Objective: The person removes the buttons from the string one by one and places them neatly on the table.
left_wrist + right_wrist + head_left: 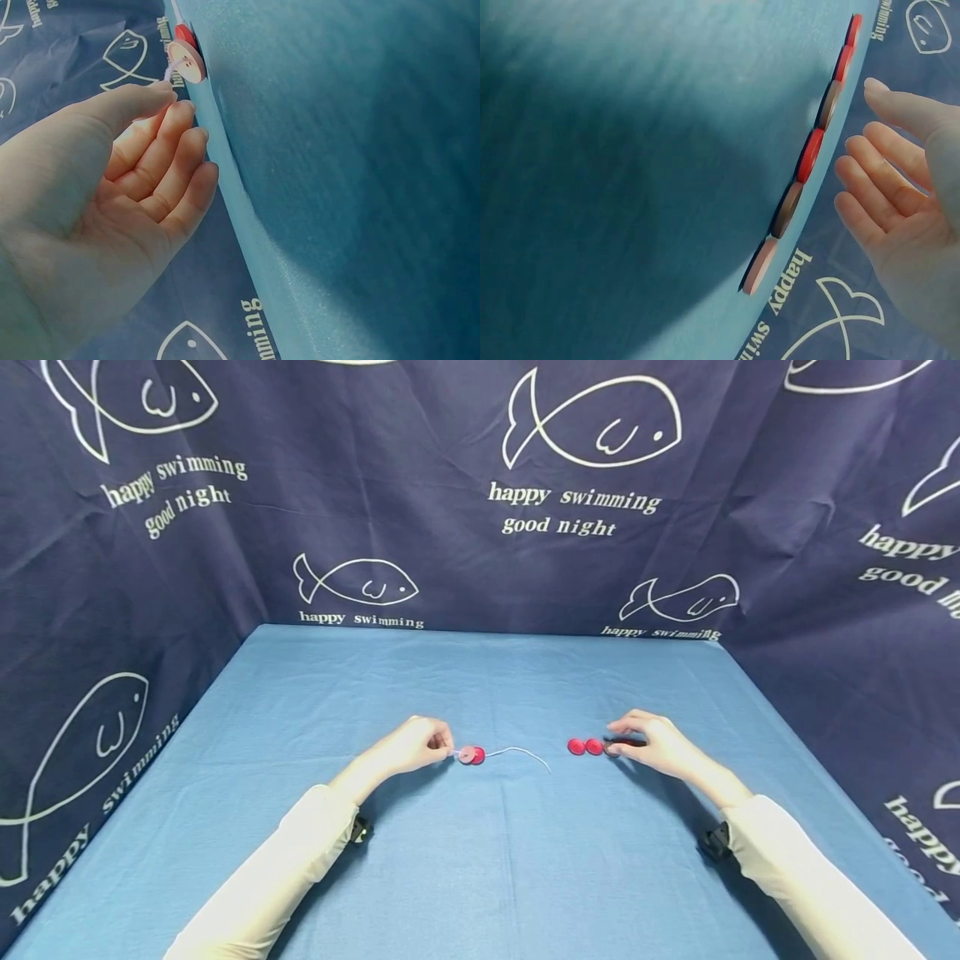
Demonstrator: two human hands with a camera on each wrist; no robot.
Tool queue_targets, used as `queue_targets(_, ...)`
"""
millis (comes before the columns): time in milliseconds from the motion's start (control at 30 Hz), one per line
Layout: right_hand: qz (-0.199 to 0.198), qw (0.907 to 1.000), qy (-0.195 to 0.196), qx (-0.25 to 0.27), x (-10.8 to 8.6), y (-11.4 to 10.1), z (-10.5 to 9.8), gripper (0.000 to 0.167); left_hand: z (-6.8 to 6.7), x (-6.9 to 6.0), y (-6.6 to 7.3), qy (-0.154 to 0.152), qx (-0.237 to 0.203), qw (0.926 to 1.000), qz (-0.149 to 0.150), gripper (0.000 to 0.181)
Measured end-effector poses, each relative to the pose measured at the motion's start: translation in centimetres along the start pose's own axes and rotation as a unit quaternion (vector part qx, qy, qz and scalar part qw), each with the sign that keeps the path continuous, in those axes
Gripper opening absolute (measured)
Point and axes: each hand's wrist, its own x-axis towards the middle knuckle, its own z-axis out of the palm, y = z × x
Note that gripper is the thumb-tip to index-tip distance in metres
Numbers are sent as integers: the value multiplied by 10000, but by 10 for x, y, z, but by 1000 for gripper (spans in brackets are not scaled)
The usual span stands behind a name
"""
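Between thumb and index finger, my left hand [417, 746] pinches the end of a thin white string [517, 749]. Threaded on it, just beyond the fingertips, are a pink button [186, 63] and a red button [480, 757] lying against each other. The string's far end trails loose to the right on the cloth. My right hand [658, 745] hovers by a row of buttons, its thumb and fingers apart with nothing between them. That row has red buttons [810, 156], brown buttons [787, 211] and a pink button [760, 267] at one end; in the head view the hand hides part of it.
A blue cloth [480, 860] covers the table. Dark blue curtains [450, 518] printed with white fish and lettering rise along its back and sides. A dark wrist device [361, 830] sits at the left cuff, another [716, 841] at the right.
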Motion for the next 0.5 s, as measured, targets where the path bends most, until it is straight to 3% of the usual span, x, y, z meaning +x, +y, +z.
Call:
queue_targets(300,196,9993,-243,217,10,-8,3,31,-1,0,1,5,-30,10000,38,5)
queue_targets(500,80,9996,-160,239,14,-12,7,30,0,-1,0,-11,-56,10000,-2,6)
